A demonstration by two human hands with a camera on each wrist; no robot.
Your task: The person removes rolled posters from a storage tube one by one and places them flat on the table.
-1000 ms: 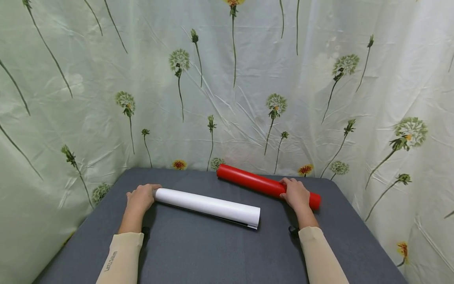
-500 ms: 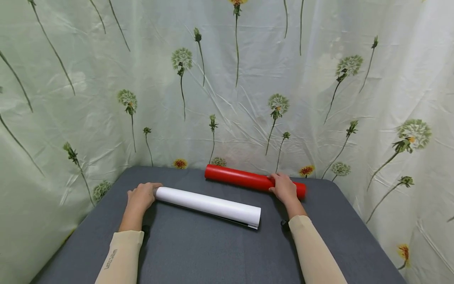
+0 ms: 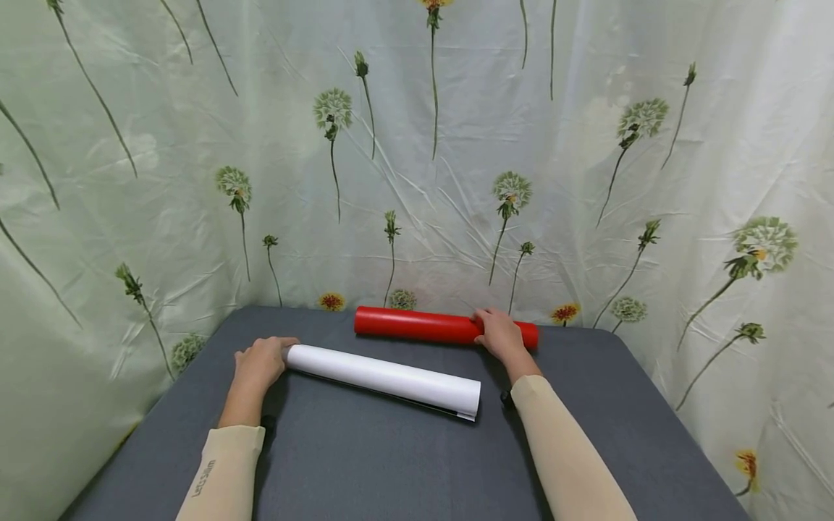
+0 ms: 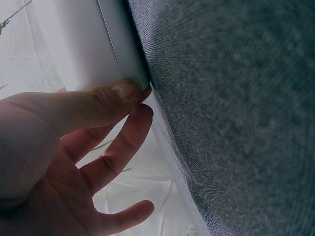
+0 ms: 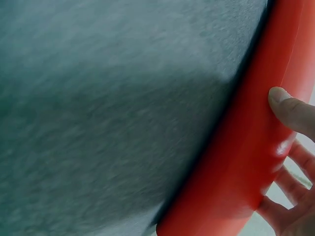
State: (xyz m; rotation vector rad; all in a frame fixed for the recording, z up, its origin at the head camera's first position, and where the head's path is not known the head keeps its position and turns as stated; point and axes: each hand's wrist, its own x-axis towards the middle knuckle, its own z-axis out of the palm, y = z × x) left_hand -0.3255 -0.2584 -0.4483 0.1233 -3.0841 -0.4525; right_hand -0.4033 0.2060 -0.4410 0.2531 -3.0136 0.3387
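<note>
A white roll (image 3: 384, 376), paper-like with a loose edge along its underside, lies slanted on the grey table. My left hand (image 3: 258, 365) is at its left end; in the left wrist view the thumb (image 4: 110, 101) presses that end and a finger shows behind it, while the other fingers spread away. Farther back lies a glossy red roll (image 3: 410, 324), nearly parallel to the table's back edge. My right hand (image 3: 500, 336) holds it near its right end. In the right wrist view its thumb (image 5: 290, 110) lies on one side and the fingers reach round the other.
The dark grey table (image 3: 365, 463) has its back edge against a pale curtain (image 3: 417, 181) printed with dandelions and stems. The red roll sits close to that edge. Bare tabletop lies between the forearms.
My right hand has slid the red roll leftward and turned it, so it lies straighter along the back edge. The left hand and the white roll have stayed in place.
</note>
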